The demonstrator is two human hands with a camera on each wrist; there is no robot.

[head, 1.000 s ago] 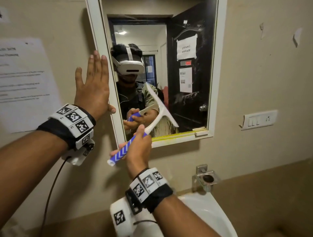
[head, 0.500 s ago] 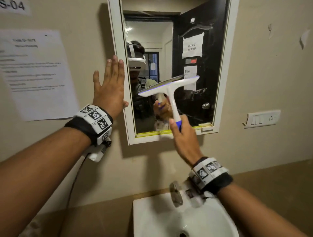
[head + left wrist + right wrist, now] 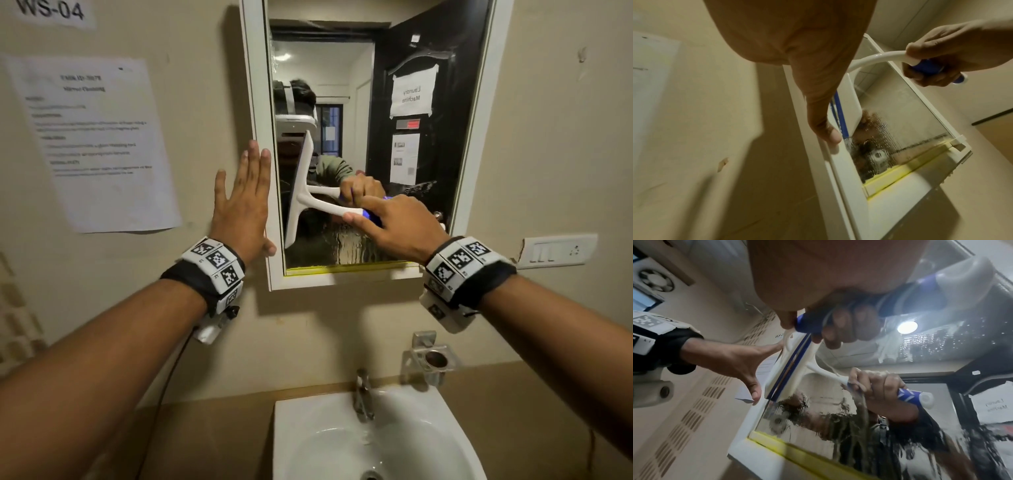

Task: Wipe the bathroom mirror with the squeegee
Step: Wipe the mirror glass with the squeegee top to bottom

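Note:
The mirror (image 3: 376, 102) hangs in a white frame (image 3: 255, 85) on the beige wall. A white squeegee (image 3: 298, 198) with a blue grip lies against the glass, its blade upright along the mirror's left edge. My right hand (image 3: 394, 222) grips the blue handle from the right, index finger stretched along the white neck. My left hand (image 3: 241, 205) lies flat on the wall, fingers straight, thumb touching the frame. The left wrist view shows the blade (image 3: 852, 100) next to my thumb (image 3: 824, 129). In the right wrist view the squeegee (image 3: 791, 368) sits above wet, streaked glass (image 3: 859, 434).
A white sink (image 3: 308, 428) with a metal tap (image 3: 363, 394) sits below the mirror. A metal holder (image 3: 433, 359) is fixed to the wall right of the tap. There is a switch plate (image 3: 556, 251) at the right and a paper notice (image 3: 96, 144) at the left.
The squeegee has swung from a level blade at mid-mirror to an upright blade at the glass's left edge. My right hand now reaches in from the right. My left hand stays flat.

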